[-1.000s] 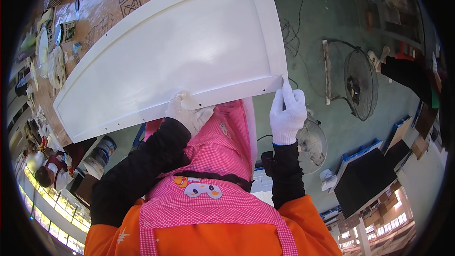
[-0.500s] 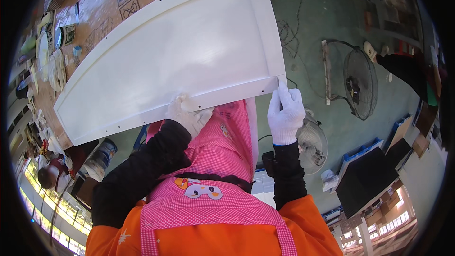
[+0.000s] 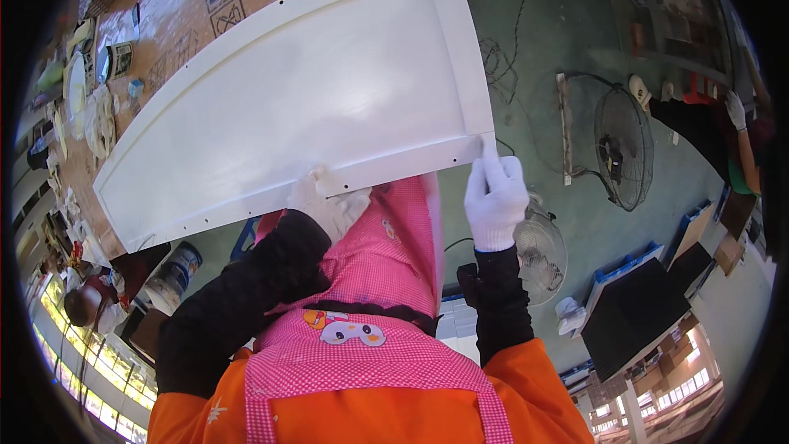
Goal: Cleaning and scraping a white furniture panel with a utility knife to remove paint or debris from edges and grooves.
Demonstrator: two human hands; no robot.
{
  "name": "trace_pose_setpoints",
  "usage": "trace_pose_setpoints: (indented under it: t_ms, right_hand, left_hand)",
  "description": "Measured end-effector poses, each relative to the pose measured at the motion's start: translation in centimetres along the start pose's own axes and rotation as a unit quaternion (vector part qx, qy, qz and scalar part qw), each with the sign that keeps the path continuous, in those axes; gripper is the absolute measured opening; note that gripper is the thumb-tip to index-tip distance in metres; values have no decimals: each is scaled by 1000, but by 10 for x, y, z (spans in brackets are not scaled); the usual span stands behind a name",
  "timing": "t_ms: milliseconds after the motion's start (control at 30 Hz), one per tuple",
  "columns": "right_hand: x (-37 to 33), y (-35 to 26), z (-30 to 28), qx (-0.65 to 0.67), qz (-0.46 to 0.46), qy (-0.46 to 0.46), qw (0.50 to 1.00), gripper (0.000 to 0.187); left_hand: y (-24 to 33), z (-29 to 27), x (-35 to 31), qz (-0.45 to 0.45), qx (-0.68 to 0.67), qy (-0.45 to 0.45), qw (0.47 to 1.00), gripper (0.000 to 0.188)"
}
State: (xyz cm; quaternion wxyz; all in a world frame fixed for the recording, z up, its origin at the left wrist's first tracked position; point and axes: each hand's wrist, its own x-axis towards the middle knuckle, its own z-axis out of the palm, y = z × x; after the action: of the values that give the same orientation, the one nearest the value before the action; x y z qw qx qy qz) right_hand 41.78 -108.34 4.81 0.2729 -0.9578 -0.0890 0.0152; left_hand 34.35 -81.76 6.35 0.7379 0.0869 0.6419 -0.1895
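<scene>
A white framed panel (image 3: 304,86) with a curved far side and small dark holes along its border lies in front of me. My left hand (image 3: 325,204), in a white glove, grips its near edge around the middle, fingertips on the top face. At the near right corner is my right hand (image 3: 496,197), gloved as well. Its index finger stretches up against the corner of the frame while the other fingers are curled in. Whatever those curled fingers may hold is hidden. A pink checked apron (image 3: 362,271) hangs under the panel's near edge.
Beyond the panel is a brown work surface (image 3: 177,0) with gloves (image 3: 100,123) and cans. A bucket (image 3: 174,275) stands at left. On the right are two caged fans, one a floor fan (image 3: 623,148), black-topped boards (image 3: 637,312) and a co-worker's dark-clothed leg (image 3: 694,127).
My hands and the panel have barely moved. At the far right the co-worker has shifted, and a gloved hand and bare forearm now show there more plainly.
</scene>
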Motion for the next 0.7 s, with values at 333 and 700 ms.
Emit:
trace_pose_setpoints:
  t_ms: [333, 700]
  right_hand:
    - [31, 15, -25, 161, 157, 125, 966, 29]
    - [72, -27, -26, 232, 90, 87, 965, 30]
  left_hand:
    - [-23, 95, -126, 94, 425, -417, 798, 61]
    - [-82, 147, -278, 558, 600, -203, 536, 44]
